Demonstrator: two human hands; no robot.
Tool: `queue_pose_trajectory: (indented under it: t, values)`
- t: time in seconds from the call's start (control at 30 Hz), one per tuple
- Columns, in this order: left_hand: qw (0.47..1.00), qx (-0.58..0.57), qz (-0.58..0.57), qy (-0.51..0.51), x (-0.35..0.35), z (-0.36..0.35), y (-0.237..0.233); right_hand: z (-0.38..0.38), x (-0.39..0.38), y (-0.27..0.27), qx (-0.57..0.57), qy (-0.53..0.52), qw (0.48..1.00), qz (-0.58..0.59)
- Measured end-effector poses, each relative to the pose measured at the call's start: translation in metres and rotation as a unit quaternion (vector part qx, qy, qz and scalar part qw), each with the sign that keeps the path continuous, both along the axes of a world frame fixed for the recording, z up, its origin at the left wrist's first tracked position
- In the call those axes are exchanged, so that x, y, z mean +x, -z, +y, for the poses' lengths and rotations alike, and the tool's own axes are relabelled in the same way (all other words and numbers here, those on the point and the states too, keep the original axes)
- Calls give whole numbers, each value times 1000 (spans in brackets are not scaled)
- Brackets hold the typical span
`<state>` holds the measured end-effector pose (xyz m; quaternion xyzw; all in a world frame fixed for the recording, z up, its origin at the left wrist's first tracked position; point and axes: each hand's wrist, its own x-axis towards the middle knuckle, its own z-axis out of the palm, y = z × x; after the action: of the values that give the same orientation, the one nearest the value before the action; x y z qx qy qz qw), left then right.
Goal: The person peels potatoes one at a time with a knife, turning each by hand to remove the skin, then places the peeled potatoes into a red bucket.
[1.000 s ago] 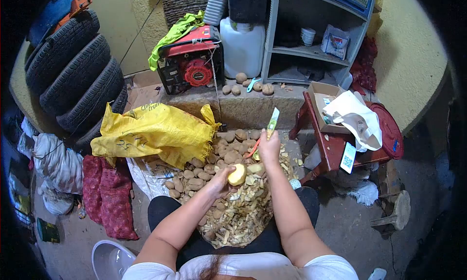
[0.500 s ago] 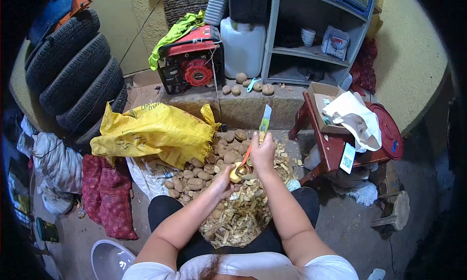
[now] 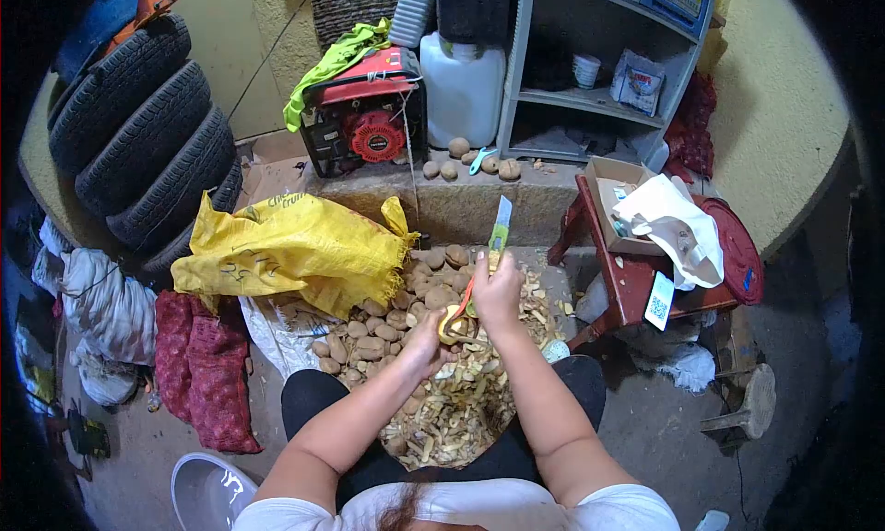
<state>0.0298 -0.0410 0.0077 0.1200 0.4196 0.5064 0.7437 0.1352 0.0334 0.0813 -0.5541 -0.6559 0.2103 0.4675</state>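
Note:
My left hand [image 3: 426, 345] is closed around a partly peeled potato [image 3: 451, 329], whose pale yellow flesh shows on top. Fingers wrapped, my right hand [image 3: 499, 289] grips an orange peeler [image 3: 458, 312] that lies against the potato. Out of the top of the same fist sticks a knife [image 3: 501, 225] with a green part below its pale blade, pointing away from me. Beneath both hands a heap of peelings [image 3: 452, 420] spreads between my knees. Unpeeled potatoes [image 3: 371, 347] lie just beyond and left of my left hand.
A yellow sack [image 3: 295, 254] lies left of the potatoes, near red mesh bags [image 3: 217, 374]. A grey basin [image 3: 207, 494] stands at lower left. On the right is a red stool [image 3: 599, 282] bearing a cardboard box [image 3: 604, 185]. A generator [image 3: 369, 116] sits on the ledge behind.
The orange peeler has shifted slightly left over the potato, and the potato has turned a little in my left hand. Both arms stay nearly in place.

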Motion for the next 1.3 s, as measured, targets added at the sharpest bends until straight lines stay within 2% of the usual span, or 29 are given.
queue_pose_trajectory:
  t: [0.13,0.2,0.27,0.33,0.43,0.5,0.57,0.63,0.77,0.87,0.97,1.13,1.17,1.2,1.27,1.3]
  values:
    - [999,-25,33,-32,3,0,-4,9,0,12,17,16,999,42]
    - [1000,-1,22,-4,-2,-2,-3,26,9,23,2,31,993,110]
    - [999,33,11,24,-3,-4,1,37,18,31,-19,51,994,95]
    - [999,42,9,34,-1,-9,-17,45,27,30,-79,78,992,60]
    - [999,36,-1,34,-6,-8,-21,47,30,26,-87,84,988,98]
    - [999,22,-9,26,-9,-5,-15,44,27,25,-88,77,988,105]
    - [994,3,-105,36,-11,-2,-7,39,21,25,-54,51,994,85]
    - [993,10,-110,31,-9,-1,-7,26,13,17,-42,13,992,115]
    - [998,-11,-54,7,-4,-1,-4,2,0,2,15,-9,993,114]
    - [999,-34,-3,-29,7,-4,-12,-2,-3,7,65,7,997,28]
    - [997,-49,31,-55,8,-2,-7,4,-5,19,75,31,996,47]
    - [995,-33,52,-83,7,-2,-10,19,2,33,8,48,992,113]
    - [997,-25,54,-51,4,-5,-11,24,5,34,-14,67,990,123]
    - [998,-17,56,-18,2,-8,-13,29,9,34,-15,67,990,124]
    - [998,-31,48,-12,1,-8,-17,40,21,31,-2,129,990,59]
    - [998,-44,36,-9,0,-8,-18,50,28,38,-1,128,990,60]
